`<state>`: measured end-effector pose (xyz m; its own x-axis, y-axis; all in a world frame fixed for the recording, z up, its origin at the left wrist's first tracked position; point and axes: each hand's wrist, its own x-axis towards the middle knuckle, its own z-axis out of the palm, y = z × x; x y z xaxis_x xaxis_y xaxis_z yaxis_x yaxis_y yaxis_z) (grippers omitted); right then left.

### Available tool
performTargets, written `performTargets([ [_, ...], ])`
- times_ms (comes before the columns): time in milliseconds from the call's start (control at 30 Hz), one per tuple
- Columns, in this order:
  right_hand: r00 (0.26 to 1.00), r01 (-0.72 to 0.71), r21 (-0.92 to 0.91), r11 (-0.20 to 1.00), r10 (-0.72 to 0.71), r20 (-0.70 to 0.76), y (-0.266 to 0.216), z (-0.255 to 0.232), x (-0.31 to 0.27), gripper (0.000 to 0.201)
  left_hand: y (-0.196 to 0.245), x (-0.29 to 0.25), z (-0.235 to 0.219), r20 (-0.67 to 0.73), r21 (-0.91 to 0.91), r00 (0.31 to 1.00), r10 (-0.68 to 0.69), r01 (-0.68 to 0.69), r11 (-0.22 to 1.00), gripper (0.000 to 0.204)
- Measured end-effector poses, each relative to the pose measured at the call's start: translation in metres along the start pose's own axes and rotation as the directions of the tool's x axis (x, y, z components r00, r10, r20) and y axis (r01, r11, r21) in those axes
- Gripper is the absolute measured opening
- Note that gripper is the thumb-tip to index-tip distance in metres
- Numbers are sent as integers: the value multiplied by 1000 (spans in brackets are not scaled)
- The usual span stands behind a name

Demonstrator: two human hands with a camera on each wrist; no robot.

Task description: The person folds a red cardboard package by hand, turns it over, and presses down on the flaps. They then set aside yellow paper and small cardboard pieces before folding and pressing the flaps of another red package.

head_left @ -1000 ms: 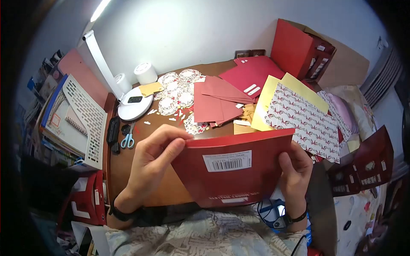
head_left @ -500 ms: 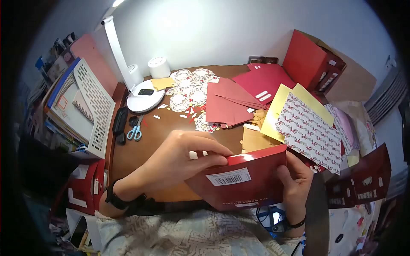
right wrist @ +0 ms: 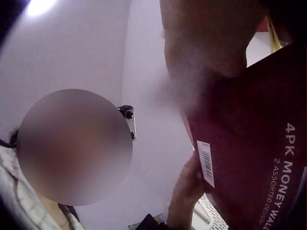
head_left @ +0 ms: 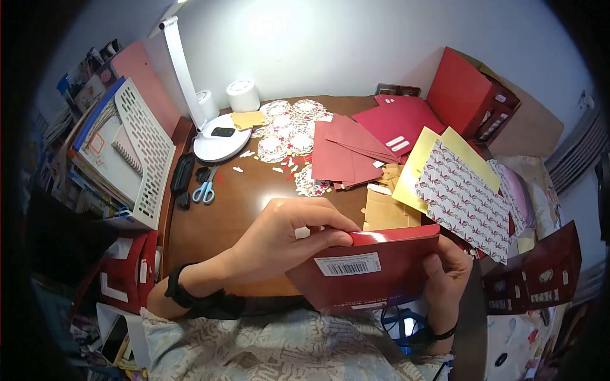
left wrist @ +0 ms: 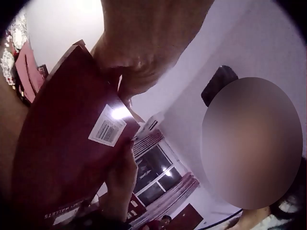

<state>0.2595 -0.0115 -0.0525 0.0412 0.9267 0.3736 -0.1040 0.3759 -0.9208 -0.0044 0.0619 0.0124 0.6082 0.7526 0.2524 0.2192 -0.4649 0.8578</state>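
A flat dark red card pack [head_left: 356, 279] is held up, tilted, over the desk's front edge. It carries a white barcode label [head_left: 348, 265], and the right wrist view shows "4PK MONEY WALLETS" printed on it. My left hand [head_left: 289, 235] pinches the pack's top edge near its left corner, thumb on the near side. At the right side my right hand [head_left: 447, 272] grips it, thumb on the front face and fingers behind. In the left wrist view the pack [left wrist: 57, 129] spans the left half, its label facing the camera.
A white lamp [head_left: 222, 147], blue-handled scissors [head_left: 204, 192] and a white perforated file holder [head_left: 146, 171] stand left. Lacy paper rounds [head_left: 275, 147] and red envelopes [head_left: 343, 159] lie behind the pack. Patterned paper [head_left: 467, 200] and a red box [head_left: 460, 89] are at right.
My left hand has slid right along the pack's top edge, and the pack has tipped and moved slightly right and down. The right hand keeps its grip on the right side.
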Motion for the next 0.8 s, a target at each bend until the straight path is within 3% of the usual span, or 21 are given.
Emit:
performTargets([
  [100, 1000, 15, -28, 999, -15, -17, 1, -1, -1, 41, -1, -3, 4, -33, 98, 994, 104, -100, 990, 19],
  [200, 1000, 21, -25, 999, -20, 7, 0, -2, 0, 39, -4, -3, 6, -40, 65, 985, 168, -165, 984, 23],
  [433, 999, 11, -79, 997, -14, -38, -8, 6, 2, 37, 6, 3, 8, 14, 41, 989, 148, -148, 988, 24],
  [500, 995, 93, -213, 973, -81, 62, -11, 7, 3, 36, 6, 5, 11, 52, 47, 989, 136, -139, 989, 20],
  [800, 996, 69, -148, 987, -58, 72, -9, 5, 0, 36, 7, 4, 17, -11, 94, 979, 203, -201, 975, 13],
])
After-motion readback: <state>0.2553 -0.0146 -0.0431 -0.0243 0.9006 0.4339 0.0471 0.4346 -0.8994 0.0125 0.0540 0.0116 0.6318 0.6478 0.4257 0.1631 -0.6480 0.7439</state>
